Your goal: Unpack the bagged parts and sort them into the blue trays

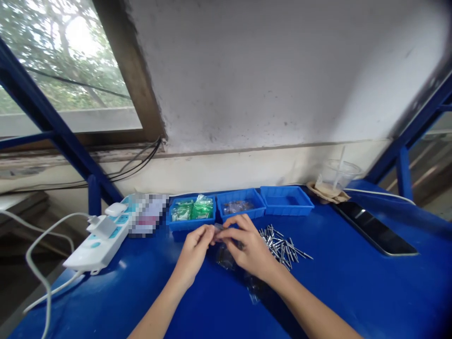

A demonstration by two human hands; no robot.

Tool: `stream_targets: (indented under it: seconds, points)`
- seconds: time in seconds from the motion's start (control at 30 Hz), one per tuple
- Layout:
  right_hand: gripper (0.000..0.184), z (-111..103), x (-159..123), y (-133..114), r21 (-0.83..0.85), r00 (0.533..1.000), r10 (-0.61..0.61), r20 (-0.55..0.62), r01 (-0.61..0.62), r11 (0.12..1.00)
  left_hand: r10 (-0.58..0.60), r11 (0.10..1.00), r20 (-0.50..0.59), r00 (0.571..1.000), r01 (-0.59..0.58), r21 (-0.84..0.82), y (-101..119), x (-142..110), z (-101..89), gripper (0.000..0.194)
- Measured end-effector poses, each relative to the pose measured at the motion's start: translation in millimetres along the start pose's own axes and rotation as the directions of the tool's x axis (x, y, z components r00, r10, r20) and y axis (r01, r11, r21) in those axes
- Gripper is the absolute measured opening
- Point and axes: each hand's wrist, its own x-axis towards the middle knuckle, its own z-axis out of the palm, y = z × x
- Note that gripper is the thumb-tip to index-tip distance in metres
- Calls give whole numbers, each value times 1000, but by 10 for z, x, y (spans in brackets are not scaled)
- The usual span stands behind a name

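Fingertips of the left hand [197, 242] and right hand [249, 245] are pinched on a small plastic piece [219, 229], located between the two hands, above the blue table [318, 301] and in front of the middle bin [259, 212]. Its exact form is too small and blurred to determine. Clear packets [226, 258] lie beneath and beside the right hand, partly in shadow; their contents cannot be confirmed. A loose pile of metal pins [282, 247] lies just right of that hand, pointing in mixed directions.

Beyond, three blue bins stand in a row. The left bin [190, 226] holds green-and-clear packets [202, 208]; the middle one holds small brownish items [238, 206]; the right bin [287, 207] shows a bare floor.

At far right, a dark phone [377, 230] lies near a clear cup [335, 176] with a straw. At left, a white power strip [100, 247] carries plugs.
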Motion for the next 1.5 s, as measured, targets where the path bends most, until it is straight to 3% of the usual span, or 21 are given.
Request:
stream_targets:
  seconds: [0.1, 0.2, 0.3, 0.37, 0.5, 0.57, 0.63, 0.7, 0.73, 0.77, 0.83, 0.87, 0.9, 0.97, 1.07, 1.13, 1.23, 1.3, 1.4, 1.5]
  points:
    - [35, 19, -22, -31, -18, 1000, 22, -22, -22, 1000, 14, 1000, -69, 998, -15, -16, -28, 14, -21, 26]
    - [40, 9, 7, -1, 169, 963, 251, -96, -232, 958, 76, 997, -181, 980, -77, 6, -42, 0, -39, 21]
    - [28, 3, 42, 25, 328, 921, 388, -31, -357, 875, 112, 994, -196, 974, -109, 26, -39, -18, -42, 19]
    - [14, 4, 51, 4, 271, 928, 368, -64, -338, 901, 118, 993, -164, 979, -116, 20, -26, -24, -29, 19]
    - [11, -73, 67, -86, 0, 938, 155, -310, -163, 987, 139, 986, -34, 990, -135, 96, 20, -38, 6, 23]
    - [9, -191, 95, -90, -100, 884, 52, -465, -111, 989, 141, 961, 56, 988, -150, 232, 40, -51, 5, 28]
    - [8, -348, 137, -33, -234, 751, -91, -654, -86, 969, 104, 902, 180, 978, -169, 397, 45, -66, -18, 31]
    - [12, -492, 181, 81, -411, 623, -272, -733, -87, 907, 36, 828, 282, 959, -187, 529, 34, -79, -56, 33]
    - [13, -541, 198, 151, -495, 623, -337, -706, -95, 864, 0, 798, 314, 949, -190, 571, 25, -83, -76, 34]
    - [12, -570, 208, 223, -564, 678, -358, -642, -101, 820, -33, 777, 334, 942, -186, 601, 15, -86, -93, 35]
    - [10, -564, 204, 350, -647, 855, -261, -449, -109, 755, -79, 758, 353, 932, -174, 629, -2, -88, -113, 40]
    - [11, -533, 190, 391, -661, 919, -172, -355, -116, 742, -95, 754, 356, 930, -166, 635, -9, -87, -114, 40]
    - [13, -491, 171, 413, -660, 953, -86, -289, -133, 739, -105, 753, 351, 930, -156, 639, -13, -84, -109, 37]
    - [17, -387, 125, 394, -619, 968, 36, -248, -187, 763, -102, 758, 324, 941, -137, 638, -19, -74, -85, 23]
    - [20, -218, 72, 254, -481, 968, 137, -212, -225, 847, -32, 785, 248, 968, -129, 606, -23, -49, -46, 3]
    - [20, -111, 58, 149, -357, 969, 220, -117, -247, 901, 51, 827, 188, 981, -147, 543, -19, -30, -38, 5]
    - [35, 15, 59, 46, -126, 907, 421, 31, -414, 902, 172, 883, 99, 980, -198, 426, 5, -18, -54, 7]
    - [46, 61, 69, 14, 80, 816, 562, 137, -575, 814, 240, 896, 57, 969, -244, 371, 28, -22, -68, 6]
    - [40, 74, 88, -3, 375, 687, 668, 286, -721, 582, 340, 890, 32, 940, -333, 311, 55, -35, -67, 9]
    - [24, 58, 102, 8, 537, 656, 690, 305, -717, 444, 374, 883, 36, 927, -368, 291, 65, -45, -42, 9]
